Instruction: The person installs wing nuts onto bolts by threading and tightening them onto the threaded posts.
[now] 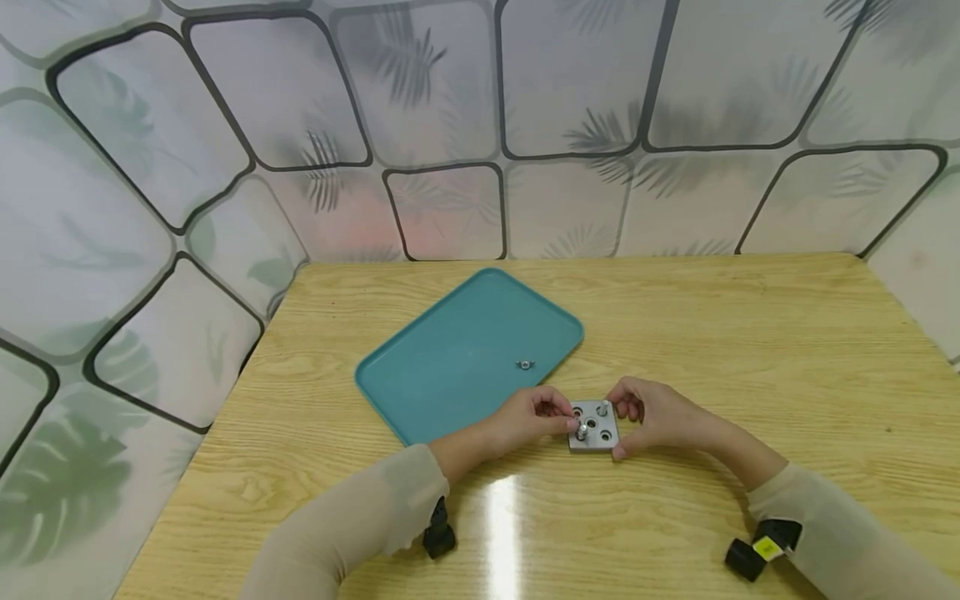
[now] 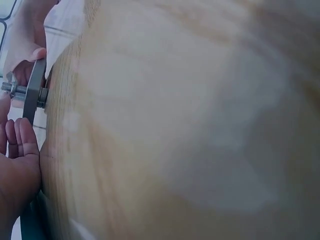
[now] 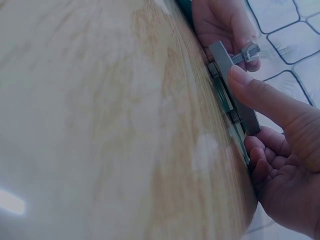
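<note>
A square grey metal plate (image 1: 592,440) with several holes lies flat in front of me, just right of the tray. Bolts stand up through it, and their heads show under the plate (image 3: 248,116) in the right wrist view. A wing nut (image 3: 250,51) sits near the top of one bolt (image 1: 582,433), at the plate's left side. My left hand (image 1: 534,415) pinches this wing nut between thumb and fingers. With thumb at the front corner and fingers at the back, my right hand (image 1: 663,415) grips the plate's right side.
A blue-green tray (image 1: 457,367) lies at an angle behind my left hand. One more wing nut (image 1: 525,364) rests in it near its right edge. The wooden table (image 1: 750,333) meets a patterned curtain (image 1: 450,83) at the back.
</note>
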Motion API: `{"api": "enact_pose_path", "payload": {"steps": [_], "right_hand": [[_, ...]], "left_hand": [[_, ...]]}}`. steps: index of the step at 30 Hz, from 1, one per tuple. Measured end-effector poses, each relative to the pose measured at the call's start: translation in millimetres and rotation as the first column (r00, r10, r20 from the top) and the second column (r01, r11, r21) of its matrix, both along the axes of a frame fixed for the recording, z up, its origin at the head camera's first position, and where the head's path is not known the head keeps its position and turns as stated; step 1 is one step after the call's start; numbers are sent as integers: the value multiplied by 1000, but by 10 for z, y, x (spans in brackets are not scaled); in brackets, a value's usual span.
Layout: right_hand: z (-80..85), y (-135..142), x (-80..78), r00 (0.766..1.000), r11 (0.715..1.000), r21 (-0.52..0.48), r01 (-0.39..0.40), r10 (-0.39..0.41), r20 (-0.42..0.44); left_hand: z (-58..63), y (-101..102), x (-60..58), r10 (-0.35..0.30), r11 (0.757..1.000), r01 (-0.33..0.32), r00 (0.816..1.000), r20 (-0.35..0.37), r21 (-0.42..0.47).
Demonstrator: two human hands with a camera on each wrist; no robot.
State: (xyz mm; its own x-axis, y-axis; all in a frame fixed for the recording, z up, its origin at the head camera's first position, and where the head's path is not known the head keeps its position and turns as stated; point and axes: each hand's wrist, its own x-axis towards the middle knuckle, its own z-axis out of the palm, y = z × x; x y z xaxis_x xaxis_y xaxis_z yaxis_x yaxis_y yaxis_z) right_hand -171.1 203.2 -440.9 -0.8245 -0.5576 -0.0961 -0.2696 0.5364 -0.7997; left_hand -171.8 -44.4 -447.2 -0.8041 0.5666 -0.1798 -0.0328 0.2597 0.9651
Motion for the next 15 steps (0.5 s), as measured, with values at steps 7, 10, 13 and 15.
{"api": "enact_pose_path", "payload": {"steps": [7,10,13,15], "right_hand": [[1,-2,5,1000,1000,3,-5,5,-6],[-4,-3,6,1000,1000,15,-1,1,-6],[-4,-3,3,1000,1000,15,0,0,-3],[-1,-1,1,1000,1000,13,1,-1,3]], "left_hand": [[-18,-3,0,-12,1000,12,1000,-15,-18],[-14,-20,0,-47,999,46,999,-21,-22],[1,-33,3,-87,996,87,996,-20,-18],[12,-38,8,-108,994,108,994,-15,-7]]}}
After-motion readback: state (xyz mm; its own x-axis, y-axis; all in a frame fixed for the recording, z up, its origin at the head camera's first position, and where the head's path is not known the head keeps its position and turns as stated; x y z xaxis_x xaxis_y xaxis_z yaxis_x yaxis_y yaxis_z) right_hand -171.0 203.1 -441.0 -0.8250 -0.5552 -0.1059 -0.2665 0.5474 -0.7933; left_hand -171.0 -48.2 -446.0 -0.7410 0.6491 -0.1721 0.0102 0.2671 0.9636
